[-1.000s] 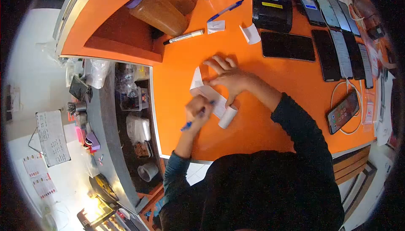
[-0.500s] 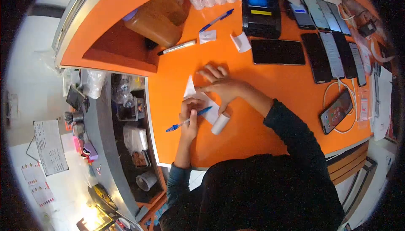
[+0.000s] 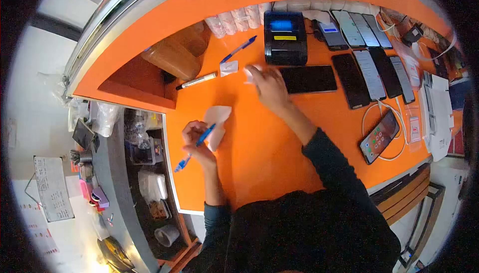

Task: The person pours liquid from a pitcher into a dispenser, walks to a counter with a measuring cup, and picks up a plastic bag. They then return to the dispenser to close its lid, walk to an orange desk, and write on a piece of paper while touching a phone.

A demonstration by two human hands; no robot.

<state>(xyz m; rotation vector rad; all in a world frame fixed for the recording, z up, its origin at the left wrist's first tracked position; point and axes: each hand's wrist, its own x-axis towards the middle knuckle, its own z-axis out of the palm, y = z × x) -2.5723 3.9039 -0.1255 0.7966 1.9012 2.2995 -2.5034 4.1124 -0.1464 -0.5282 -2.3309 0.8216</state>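
My left hand [image 3: 198, 145] is closed around a blue pen [image 3: 205, 134], which slants up to the right through the fingers. A white paper strip [image 3: 219, 118] extends from beside these fingers over the orange counter, its lower part bent. Farther up the counter, my right hand [image 3: 271, 89] has its fingers closed on a small white paper slip [image 3: 248, 75], whose edge shows at the fingertips. Just beyond the right hand is a black receipt printer [image 3: 285, 41], and a dark phone [image 3: 309, 79] lies beside the wrist. A second paper slip [image 3: 229, 68] lies flat to the left.
Another blue pen [image 3: 239, 48] and a white marker [image 3: 197, 81] lie near the shelf opening. Several phones [image 3: 368, 76] stand in rows at the right, with a cabled phone [image 3: 380, 137] nearer me. Wrapped paper rolls [image 3: 234, 21] line the back.
My right hand has moved away from the paper strip, up toward the printer, and closed on the curled slip there. My left hand keeps the pen and has shifted left with the strip.
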